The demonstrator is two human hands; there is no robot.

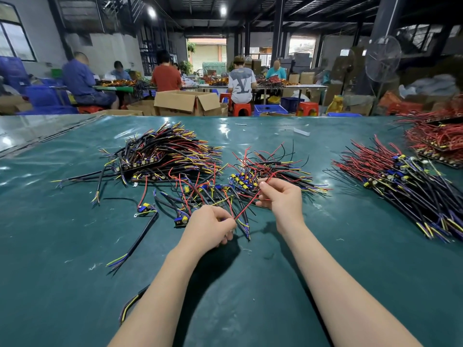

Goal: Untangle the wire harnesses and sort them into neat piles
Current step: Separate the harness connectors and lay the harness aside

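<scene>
Pinched between thumb and fingertips of the right hand point(281, 197) is a thin red wire point(246, 206), slanting down to the left hand point(209, 227), whose curled fingers nip its lower end; how many strands that hand holds is hidden by its knuckles. Both work over a loose tangle of red, black, yellow and blue wire harnesses point(215, 189) mid-table on the glossy teal mat point(350, 259), between a bristling black-and-yellow pile point(162, 151) on the left and a red-and-black pile point(400, 181) on the right. Print on the tangle's small blue and yellow components point(240, 182) is too small to read. One black cable point(130, 304) vanishes under the left forearm point(160, 284).
</scene>
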